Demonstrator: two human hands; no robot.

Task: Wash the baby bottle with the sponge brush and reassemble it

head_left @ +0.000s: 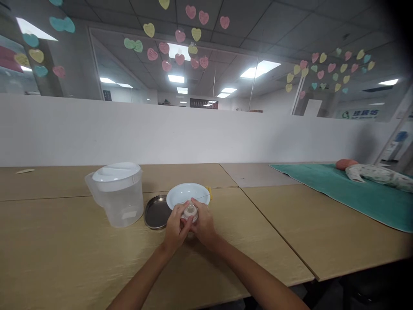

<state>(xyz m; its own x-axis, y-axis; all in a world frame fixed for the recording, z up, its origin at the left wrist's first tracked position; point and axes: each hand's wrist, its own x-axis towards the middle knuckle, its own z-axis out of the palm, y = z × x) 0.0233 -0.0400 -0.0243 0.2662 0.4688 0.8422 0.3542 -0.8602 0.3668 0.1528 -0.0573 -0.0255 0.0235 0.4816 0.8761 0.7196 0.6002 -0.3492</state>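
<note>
Both of my hands meet near the middle of the table, their fingers closed around a baby bottle nipple (190, 210) with a clear teat and a whitish collar. My left hand (176, 226) grips it from the left, thumb across the front. From the right, my right hand (204, 221) holds the same piece. Whether a bottle body is below it is hidden by the fingers. Just behind stands a white bowl (189, 189), with something thin lying across its right side. A dark, shallow metal tray (156, 213) lies beside the bowl, left of my hands.
A lidded clear plastic pitcher (125, 200) stands on the left of the wooden table (64, 249). A small yellow thing (210, 193) shows at the bowl's right edge. On the far right, a doll-like baby figure (371, 170) lies on a green mat (348, 196). A white wall (180, 135) closes the back.
</note>
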